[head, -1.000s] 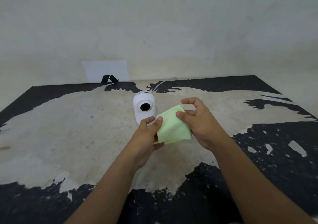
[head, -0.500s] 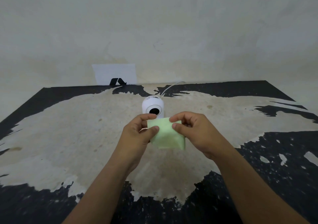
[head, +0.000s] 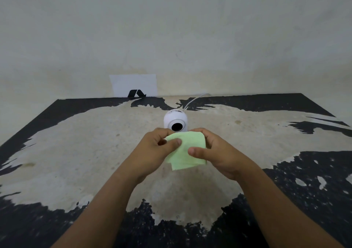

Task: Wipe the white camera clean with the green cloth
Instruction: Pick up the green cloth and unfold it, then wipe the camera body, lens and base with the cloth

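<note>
Here the white camera [head: 176, 121] stands upright a little above the middle of the frame, its dark round lens facing the wearer, and its lower body is hidden behind the top edge of the green cloth [head: 187, 148]. The cloth is folded into a small pad and held up off the table [head: 76, 152] just in front of the camera; whether it touches the housing cannot be told from this view. The left hand [head: 155, 148] pinches the cloth's upper left corner between thumb and fingers, and the right hand [head: 215, 152] grips its right edge, thumb pressed on the front face, so both hands are closed on the cloth. Holding it by two sides most likely keeps the pad flat and taut (a loose rag would only smear), and wiping does not appear to have begun. A thin white cable [head: 192, 101] runs from the back of the camera toward the wall at the top of the table, which may be why the camera sits so far back. To the upper left, a white card [head: 133, 84] with a black mark leans against the wall.
</note>
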